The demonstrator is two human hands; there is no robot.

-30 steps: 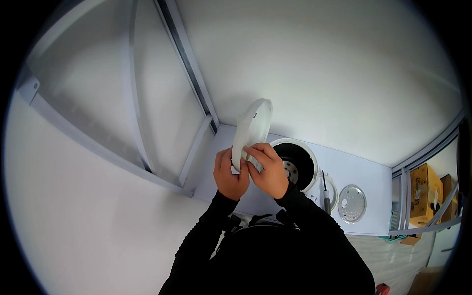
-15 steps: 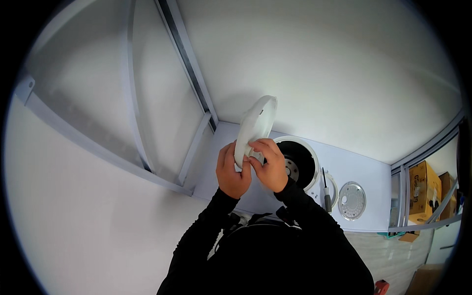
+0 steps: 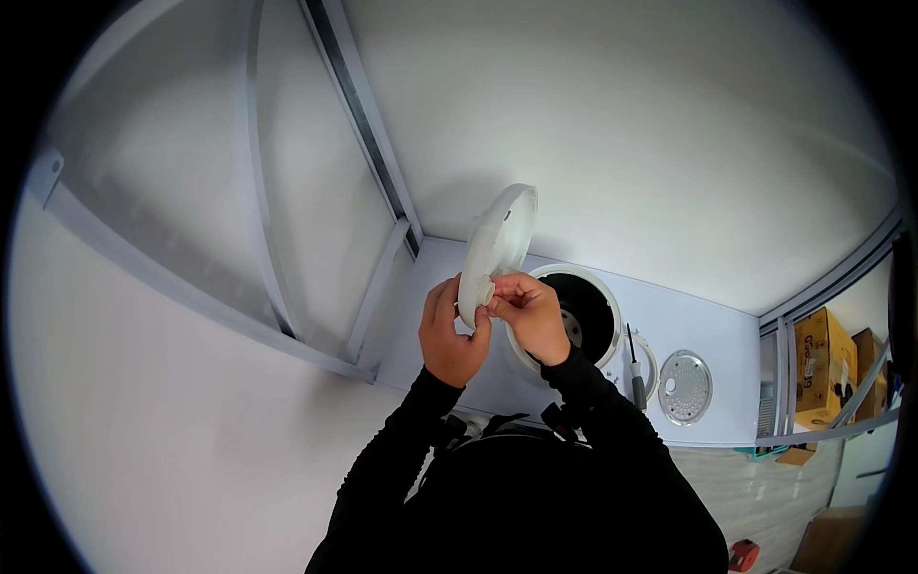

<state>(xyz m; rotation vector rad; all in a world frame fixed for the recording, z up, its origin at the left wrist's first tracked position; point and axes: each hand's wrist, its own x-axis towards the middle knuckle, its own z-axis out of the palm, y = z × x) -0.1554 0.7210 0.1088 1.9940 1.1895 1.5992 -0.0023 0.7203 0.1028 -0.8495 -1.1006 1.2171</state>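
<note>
A white rice cooker lid point(image 3: 516, 230) stands on edge, tilted, above the left part of the table. My left hand point(image 3: 451, 340) is closed round its lower edge, thumb on the inner side. With thumb and index finger together, my right hand point(image 3: 534, 320) pinches a small whitish part point(image 3: 486, 290) at the lid's lower inner side. Its exact kind is too small to tell. Just right of and partly behind my right hand is the round white rice cooker body point(image 3: 610, 297), uncovered, its dark inside showing. Whether the lid is joined to the body is hidden by my hands.
Right of the cooker lie a screwdriver point(image 3: 638, 385) with a grey handle, a white ring point(image 3: 653, 373) partly under it, and a perforated metal disc point(image 3: 686, 387). Small bits, perhaps screws, lie beside the cooker. Metal frame posts point(image 3: 359, 105) and pale walls enclose the table point(image 3: 727, 330). Cardboard boxes point(image 3: 820, 368) stand far right.
My right fingers have shifted and closed into a pinch at the lid's inner side, where a small whitish part now shows more plainly. The lid and left hand stay nearly still.
</note>
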